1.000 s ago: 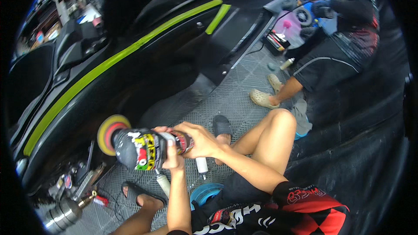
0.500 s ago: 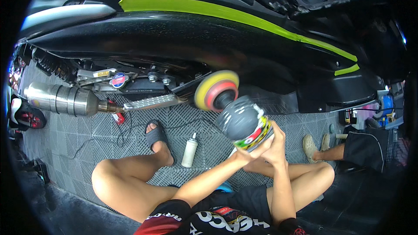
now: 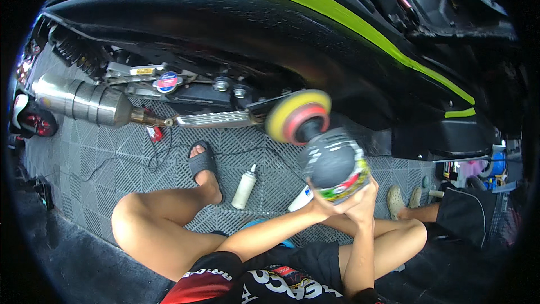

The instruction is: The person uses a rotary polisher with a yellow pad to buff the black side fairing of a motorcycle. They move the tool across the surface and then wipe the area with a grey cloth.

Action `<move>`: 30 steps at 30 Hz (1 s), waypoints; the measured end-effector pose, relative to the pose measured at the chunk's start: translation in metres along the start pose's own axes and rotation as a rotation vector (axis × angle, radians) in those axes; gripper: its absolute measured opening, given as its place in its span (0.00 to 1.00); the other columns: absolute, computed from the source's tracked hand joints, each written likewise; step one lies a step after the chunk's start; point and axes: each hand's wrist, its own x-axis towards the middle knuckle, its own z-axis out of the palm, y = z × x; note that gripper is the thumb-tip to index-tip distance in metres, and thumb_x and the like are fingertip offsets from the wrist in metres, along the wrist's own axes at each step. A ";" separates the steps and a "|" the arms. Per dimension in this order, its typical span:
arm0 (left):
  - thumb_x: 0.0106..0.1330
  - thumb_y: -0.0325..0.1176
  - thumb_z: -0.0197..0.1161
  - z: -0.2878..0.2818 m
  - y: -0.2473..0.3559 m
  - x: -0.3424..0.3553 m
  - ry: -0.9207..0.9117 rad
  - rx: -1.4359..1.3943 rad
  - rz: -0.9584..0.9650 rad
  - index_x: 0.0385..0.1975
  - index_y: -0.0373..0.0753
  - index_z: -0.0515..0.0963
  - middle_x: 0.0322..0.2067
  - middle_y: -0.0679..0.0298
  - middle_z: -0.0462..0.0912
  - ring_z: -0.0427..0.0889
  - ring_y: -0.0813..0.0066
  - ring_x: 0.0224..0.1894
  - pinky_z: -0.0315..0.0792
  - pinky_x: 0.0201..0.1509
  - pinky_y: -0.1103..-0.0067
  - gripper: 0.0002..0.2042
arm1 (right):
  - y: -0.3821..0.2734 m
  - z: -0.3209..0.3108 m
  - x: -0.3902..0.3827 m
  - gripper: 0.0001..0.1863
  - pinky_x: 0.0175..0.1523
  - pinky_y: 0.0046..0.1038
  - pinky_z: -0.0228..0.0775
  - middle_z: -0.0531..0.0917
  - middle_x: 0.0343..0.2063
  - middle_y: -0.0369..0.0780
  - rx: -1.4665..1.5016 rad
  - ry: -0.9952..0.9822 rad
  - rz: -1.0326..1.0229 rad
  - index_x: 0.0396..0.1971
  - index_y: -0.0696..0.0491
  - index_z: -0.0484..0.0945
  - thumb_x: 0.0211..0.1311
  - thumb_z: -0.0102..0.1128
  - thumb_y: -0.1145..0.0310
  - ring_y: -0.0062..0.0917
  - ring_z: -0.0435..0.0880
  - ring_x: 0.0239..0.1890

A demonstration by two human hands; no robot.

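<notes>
Both of my hands are wrapped round a grey polisher [image 3: 333, 163] with coloured stickers at its rear. My left hand [image 3: 327, 205] closes on its left side, and my right hand [image 3: 363, 201] on its right, the two close together. At the polisher's front is a round yellow pad [image 3: 279, 114] with a red backing, blurred as if spinning. The pad is at the lower edge of a glossy black body panel [image 3: 185, 22] of a motor scooter; I cannot tell if they touch. Green tape [image 3: 337, 13] runs along the panel's upper edge.
A silver exhaust [image 3: 84, 101] and a metal footrest [image 3: 214, 119] lie left of the pad. A whitish bottle [image 3: 243, 190] and a white tube [image 3: 301, 199] sit on the grey grid floor [image 3: 169, 163], with a dark cord [image 3: 236, 151]. Another person's clog [image 3: 396, 201] is at the right.
The polisher has shifted slightly right and down in view, held by both hands. My view has moved closer to the panel, and the white tube shows more.
</notes>
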 end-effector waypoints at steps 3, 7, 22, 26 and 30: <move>0.57 0.35 0.73 -0.005 0.019 0.004 -0.014 -0.218 0.013 0.64 0.36 0.64 0.56 0.57 0.75 0.75 0.67 0.59 0.71 0.64 0.71 0.35 | -0.006 -0.003 0.010 0.29 0.47 0.37 0.79 0.85 0.38 0.47 -0.042 -0.043 -0.073 0.45 0.60 0.80 0.35 0.76 0.71 0.41 0.87 0.40; 0.56 0.33 0.74 -0.011 0.014 0.016 -0.022 -0.056 0.127 0.59 0.36 0.67 0.50 0.61 0.75 0.77 0.70 0.54 0.73 0.60 0.73 0.31 | 0.002 0.005 0.009 0.28 0.46 0.37 0.79 0.85 0.38 0.48 0.007 0.034 -0.057 0.44 0.59 0.80 0.36 0.75 0.71 0.43 0.87 0.40; 0.36 0.42 0.87 -0.043 0.055 0.062 -0.152 -0.024 0.167 0.59 0.35 0.71 0.55 0.55 0.81 0.81 0.66 0.56 0.72 0.66 0.68 0.46 | 0.032 0.050 0.024 0.30 0.52 0.39 0.75 0.81 0.44 0.49 -0.037 0.312 -0.175 0.51 0.61 0.75 0.46 0.75 0.66 0.43 0.83 0.46; 0.34 0.42 0.86 -0.055 0.075 0.063 -0.154 -0.238 0.018 0.55 0.33 0.73 0.50 0.56 0.83 0.83 0.67 0.52 0.73 0.62 0.69 0.44 | -0.023 0.058 0.046 0.30 0.52 0.40 0.74 0.81 0.44 0.50 -0.012 0.319 -0.309 0.51 0.62 0.75 0.48 0.74 0.67 0.44 0.83 0.46; 0.34 0.41 0.86 -0.074 0.080 0.064 -0.139 -0.246 0.065 0.55 0.33 0.74 0.49 0.56 0.83 0.83 0.67 0.52 0.74 0.62 0.69 0.43 | -0.072 0.062 0.065 0.29 0.53 0.41 0.73 0.81 0.44 0.51 0.009 0.297 -0.459 0.51 0.62 0.75 0.49 0.74 0.69 0.45 0.82 0.46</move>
